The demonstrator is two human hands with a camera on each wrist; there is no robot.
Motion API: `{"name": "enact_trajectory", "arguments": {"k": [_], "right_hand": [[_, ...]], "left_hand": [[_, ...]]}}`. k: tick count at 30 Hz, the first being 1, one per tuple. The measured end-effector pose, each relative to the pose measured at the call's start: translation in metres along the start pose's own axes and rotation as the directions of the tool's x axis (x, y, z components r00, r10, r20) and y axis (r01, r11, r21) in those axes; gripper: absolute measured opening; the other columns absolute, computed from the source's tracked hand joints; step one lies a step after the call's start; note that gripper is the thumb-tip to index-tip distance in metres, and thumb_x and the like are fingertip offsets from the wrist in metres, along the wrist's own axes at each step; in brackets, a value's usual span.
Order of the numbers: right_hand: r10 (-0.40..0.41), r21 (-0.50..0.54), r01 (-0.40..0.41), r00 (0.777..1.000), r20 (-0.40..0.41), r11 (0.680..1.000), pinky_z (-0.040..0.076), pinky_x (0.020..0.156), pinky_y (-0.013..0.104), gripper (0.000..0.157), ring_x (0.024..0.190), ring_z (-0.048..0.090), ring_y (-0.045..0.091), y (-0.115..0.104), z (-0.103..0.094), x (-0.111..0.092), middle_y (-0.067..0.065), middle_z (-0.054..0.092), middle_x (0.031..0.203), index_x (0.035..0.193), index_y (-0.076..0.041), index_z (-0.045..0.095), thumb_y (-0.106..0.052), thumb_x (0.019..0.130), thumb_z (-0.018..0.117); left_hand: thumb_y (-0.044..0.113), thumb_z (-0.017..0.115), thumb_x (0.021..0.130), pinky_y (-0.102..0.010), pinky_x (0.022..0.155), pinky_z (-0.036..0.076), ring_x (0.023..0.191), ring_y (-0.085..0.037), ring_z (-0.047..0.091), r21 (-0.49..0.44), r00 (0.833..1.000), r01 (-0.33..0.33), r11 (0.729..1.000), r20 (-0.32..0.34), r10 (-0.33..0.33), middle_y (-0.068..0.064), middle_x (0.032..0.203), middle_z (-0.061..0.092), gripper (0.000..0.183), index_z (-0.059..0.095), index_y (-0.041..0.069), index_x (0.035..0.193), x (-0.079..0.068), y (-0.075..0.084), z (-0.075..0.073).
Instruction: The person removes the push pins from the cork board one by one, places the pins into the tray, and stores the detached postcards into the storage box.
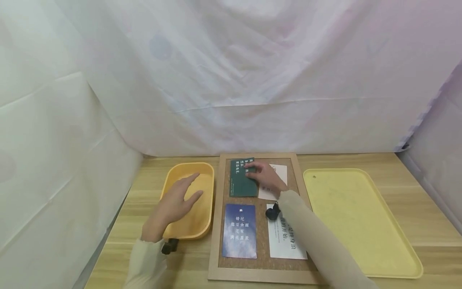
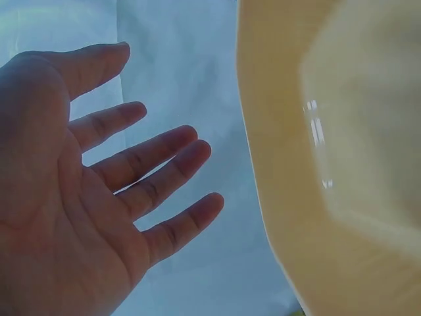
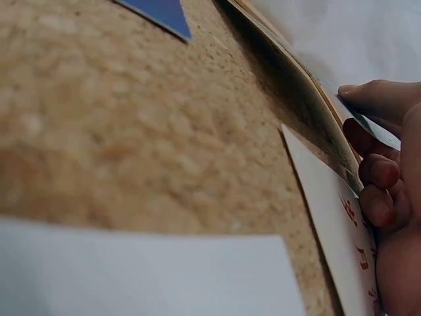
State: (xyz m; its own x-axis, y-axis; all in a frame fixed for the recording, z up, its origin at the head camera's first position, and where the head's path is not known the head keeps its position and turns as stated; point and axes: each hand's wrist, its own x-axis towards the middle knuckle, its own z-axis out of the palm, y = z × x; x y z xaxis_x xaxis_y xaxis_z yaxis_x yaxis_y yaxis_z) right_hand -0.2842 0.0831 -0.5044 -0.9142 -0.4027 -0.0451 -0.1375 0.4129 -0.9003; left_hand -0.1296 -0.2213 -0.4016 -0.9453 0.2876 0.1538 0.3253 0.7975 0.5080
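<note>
My right hand (image 1: 266, 175) pinches the right side of a dark green card (image 1: 241, 186) near its top, at the upper left of a framed corkboard (image 1: 262, 235). In the right wrist view, the card's edge (image 3: 376, 129) lies between thumb and fingers. Partly under that hand is a white card (image 1: 265, 192) with red characters. My left hand (image 1: 172, 204) hovers with spread fingers over an orange-yellow basin (image 1: 187, 230), holding nothing; the left wrist view shows its palm beside the basin's wall (image 2: 270, 164).
A blue-purple card (image 1: 240, 247) with a pin at its top lies on the board's lower left. Another white card (image 1: 286, 249) sits lower right, partly hidden by my right sleeve. A pale yellow tray (image 1: 357, 224) stands right of the board. White cloth (image 1: 238, 80) hangs behind the table.
</note>
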Motion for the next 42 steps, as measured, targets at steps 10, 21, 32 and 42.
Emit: {"name": "enact_trajectory", "arguments": {"k": [10, 21, 32, 42], "right_hand": [[0.003, -0.019, -0.003, 1.0, 0.005, 1.0, 0.041, 0.064, 0.032, 0.03, 0.069, 0.045, 0.019, 0.0, 0.001, -0.001, 0.003, 0.061, 0.096, 0.123, -0.021, 0.069, -0.021, 0.093, 0.071], [-0.011, -0.045, 0.01, 1.0, -0.007, 0.999, 0.044, 0.072, 0.03, 0.03, 0.08, 0.051, 0.018, 0.003, 0.0, -0.002, 0.004, 0.064, 0.117, 0.121, -0.02, 0.07, -0.022, 0.091, 0.072], [-0.031, -0.033, 0.031, 0.999, -0.009, 0.999, 0.039, 0.06, 0.029, 0.028, 0.065, 0.043, 0.017, 0.002, 0.0, -0.003, 0.006, 0.063, 0.102, 0.12, -0.019, 0.071, -0.02, 0.092, 0.071], [-0.008, -0.055, 0.008, 1.0, -0.004, 0.998, 0.041, 0.064, 0.03, 0.027, 0.07, 0.045, 0.018, 0.001, 0.002, -0.004, 0.003, 0.065, 0.114, 0.119, -0.023, 0.071, -0.024, 0.093, 0.071]], "left_hand": [[0.022, 0.058, 0.101, -0.062, 0.103, 0.041, 0.127, -0.045, 0.049, -0.006, 0.997, 0.036, 0.999, -0.067, -0.036, -0.025, 0.141, 0.051, 0.054, 0.041, -0.001, 0.147, -0.02, -0.033, -0.011], [0.022, 0.058, 0.101, -0.07, 0.106, 0.031, 0.136, -0.051, 0.034, -0.089, 0.993, 0.07, 0.994, -0.093, -0.078, -0.031, 0.147, 0.038, 0.054, 0.041, -0.003, 0.146, -0.033, -0.066, -0.013], [0.032, 0.052, 0.104, -0.068, 0.105, 0.036, 0.135, -0.056, 0.036, -0.192, 0.983, 0.183, 0.964, 0.046, -0.177, -0.03, 0.157, 0.026, 0.063, 0.027, 0.002, 0.154, -0.038, -0.088, -0.01], [0.043, 0.056, 0.1, -0.069, 0.113, 0.021, 0.144, -0.053, 0.019, -0.212, 0.947, 0.305, 0.928, 0.165, -0.274, -0.027, 0.161, 0.016, 0.075, 0.02, 0.013, 0.158, -0.044, -0.1, 0.001]]}}
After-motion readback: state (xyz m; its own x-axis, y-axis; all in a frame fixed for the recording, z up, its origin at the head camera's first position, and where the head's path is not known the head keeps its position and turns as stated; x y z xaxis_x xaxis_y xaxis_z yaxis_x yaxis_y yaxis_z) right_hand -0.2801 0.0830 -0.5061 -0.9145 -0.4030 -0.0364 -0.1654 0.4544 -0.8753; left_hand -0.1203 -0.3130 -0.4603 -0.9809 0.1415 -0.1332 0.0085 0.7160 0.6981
